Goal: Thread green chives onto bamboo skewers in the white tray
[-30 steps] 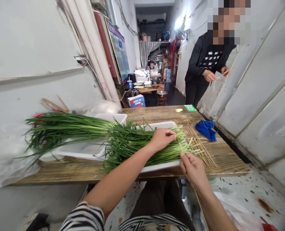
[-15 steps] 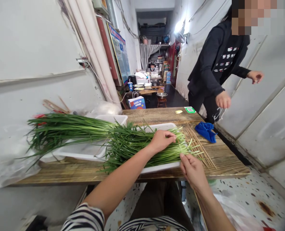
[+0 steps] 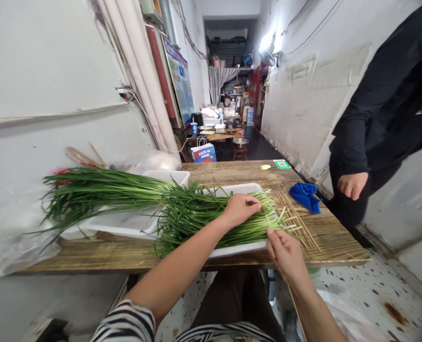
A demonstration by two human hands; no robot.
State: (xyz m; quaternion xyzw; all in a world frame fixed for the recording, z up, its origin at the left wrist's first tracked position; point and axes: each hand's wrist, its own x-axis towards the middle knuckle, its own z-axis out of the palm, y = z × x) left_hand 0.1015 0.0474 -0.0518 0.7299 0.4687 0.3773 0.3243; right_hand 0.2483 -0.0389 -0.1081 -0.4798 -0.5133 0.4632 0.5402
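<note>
Wooden table, narrow room, and there lay the greens in a tray! Over the greens came the left hand, fingers curled toward its thumb; at their pale ends, the right hand, curled likewise. Whether either gripped anything, I couldn't tell. Right of the greens: skewers, then a blue cloth. Left of them, another bunch crossed a second tray. Farther right, a co-worker's hand hung low.

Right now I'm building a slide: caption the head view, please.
Left hand and right hand at green stalks heaped over a white tray, thin sticks and blue cloth nearby.
</note>
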